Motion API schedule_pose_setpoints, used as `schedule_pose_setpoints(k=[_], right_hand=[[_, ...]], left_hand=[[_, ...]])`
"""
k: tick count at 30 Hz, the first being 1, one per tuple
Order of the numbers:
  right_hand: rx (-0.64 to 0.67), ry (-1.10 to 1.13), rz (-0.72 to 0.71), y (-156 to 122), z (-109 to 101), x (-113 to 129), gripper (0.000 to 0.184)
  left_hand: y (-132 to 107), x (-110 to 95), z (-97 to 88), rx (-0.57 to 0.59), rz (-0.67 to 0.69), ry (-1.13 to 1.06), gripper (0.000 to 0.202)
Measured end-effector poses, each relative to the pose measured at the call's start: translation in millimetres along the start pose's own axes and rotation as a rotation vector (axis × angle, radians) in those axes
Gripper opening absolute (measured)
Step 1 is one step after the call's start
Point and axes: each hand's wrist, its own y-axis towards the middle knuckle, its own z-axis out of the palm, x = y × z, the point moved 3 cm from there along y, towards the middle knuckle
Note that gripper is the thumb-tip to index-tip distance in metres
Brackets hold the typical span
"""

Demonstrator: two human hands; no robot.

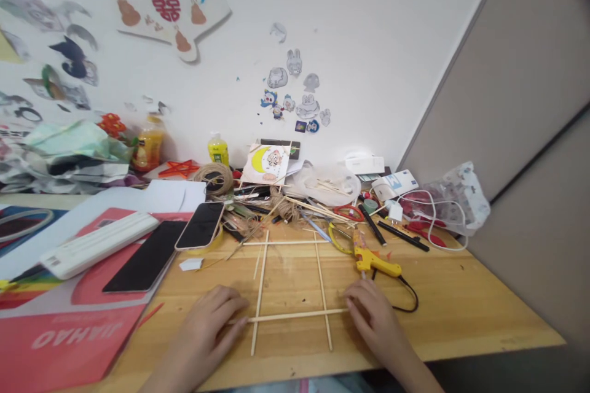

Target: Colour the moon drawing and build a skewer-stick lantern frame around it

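Observation:
Four thin wooden sticks lie crossed as a frame on the desk, their ends sticking out past the crossings. My left hand (212,326) pinches the left end of the near crosswise stick (292,316) between thumb and fingers. At that stick's right end, my right hand (375,316) has its fingertips closed on it. Under it run the left upright stick (260,288) and the right upright stick (322,288). The far crosswise stick (290,242) rests across their upper ends. Just beyond my right hand lies a yellow glue gun (375,262), its nozzle near my fingers.
Yellow-handled scissors (340,239), black pens (403,236) and twine (212,179) clutter the back. A phone (200,226), a dark slab (145,256) and a white box (99,245) lie left, by a red sheet (78,338). A cable (410,295) curls right.

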Motion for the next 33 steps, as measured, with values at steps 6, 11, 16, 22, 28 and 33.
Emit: schedule_pose_setpoints(k=[6, 11, 16, 22, 28, 33], right_hand=[[-0.222, -0.257, 0.153, 11, -36, -54, 0.029], [-0.111, -0.401, 0.206, 26, -35, -92, 0.051], [-0.059, -0.42, 0.243, 33, -22, -99, 0.05], [-0.06, -0.403, 0.282, 31, -25, -97, 0.05], [-0.366, -0.202, 0.244, 23, -51, -87, 0.026], [-0.34, 0.114, 0.237, 0, -55, -82, 0.032]], left_hand=[[35, -38, 14.4, 0.074, 0.112, 0.028, 0.012], [58, -59, 41.5, 0.186, 0.19, 0.074, 0.005], [60, -57, 54.8, 0.245, 0.172, 0.03, 0.009], [56, -52, 62.0, 0.295, 0.119, 0.005, 0.007], [55, -53, 62.7, 0.263, 0.148, 0.003, 0.012], [56, -53, 62.1, 0.212, 0.158, 0.007, 0.012]])
